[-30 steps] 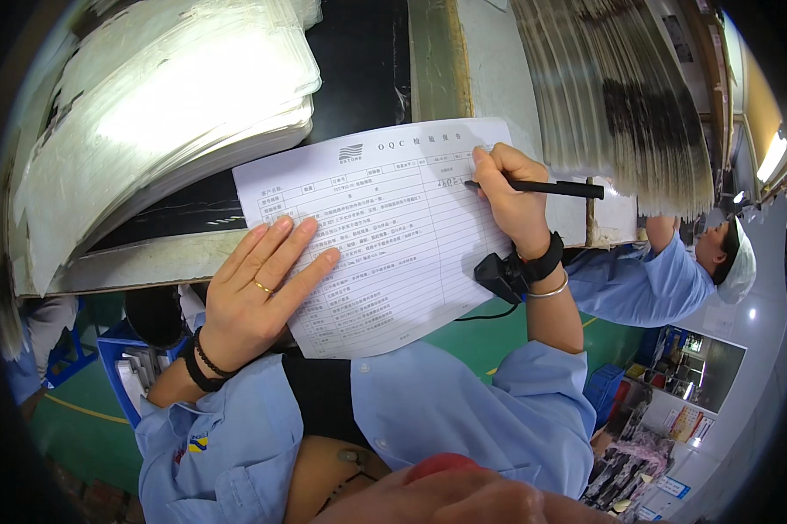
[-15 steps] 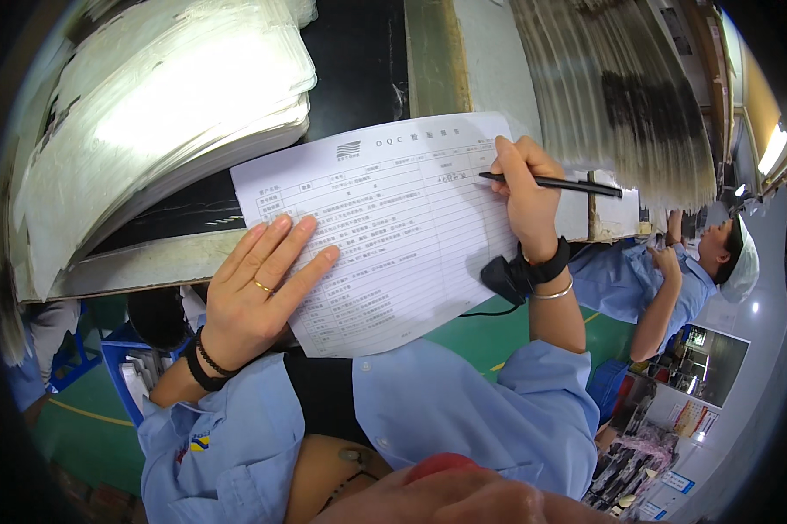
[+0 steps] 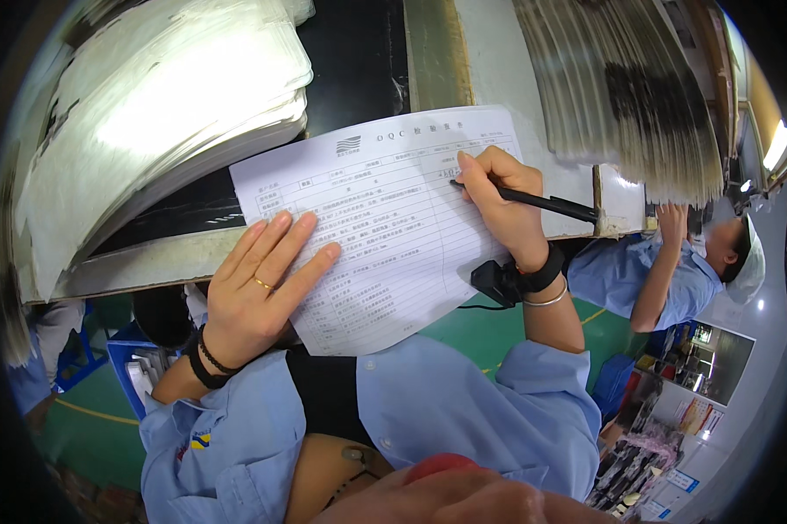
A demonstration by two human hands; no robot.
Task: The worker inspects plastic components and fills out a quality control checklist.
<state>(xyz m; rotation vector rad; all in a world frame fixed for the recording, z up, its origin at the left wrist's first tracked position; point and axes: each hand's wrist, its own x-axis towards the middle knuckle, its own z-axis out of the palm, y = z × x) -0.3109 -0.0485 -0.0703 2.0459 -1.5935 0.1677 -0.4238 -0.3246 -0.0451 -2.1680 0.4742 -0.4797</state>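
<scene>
A white printed form (image 3: 384,271) with ruled lines lies at a slant over the near edge of the workbench, its lower part reaching past that edge. My left hand (image 3: 262,279) rests flat on the form's left side, fingers spread, a gold ring on one finger. In my right hand (image 3: 502,201) a black pen (image 3: 546,203) is pinched, its tip at the paper near the upper right, beside a short line of handwriting (image 3: 450,173). A black strapped device (image 3: 498,284) and a bangle sit at my right wrist.
Stacked white sheets (image 3: 175,105) fan out at the left of the bench, and more grey-edged sheets (image 3: 620,96) stand at the right. A co-worker in a blue shirt (image 3: 620,271) and pale cap is at the right. A blue crate (image 3: 131,358) stands below left on the green floor.
My right hand and the pen have shifted left and slightly down over the form, and the handwriting shows more plainly. My left hand stays in place. The co-worker's arm has moved up a little.
</scene>
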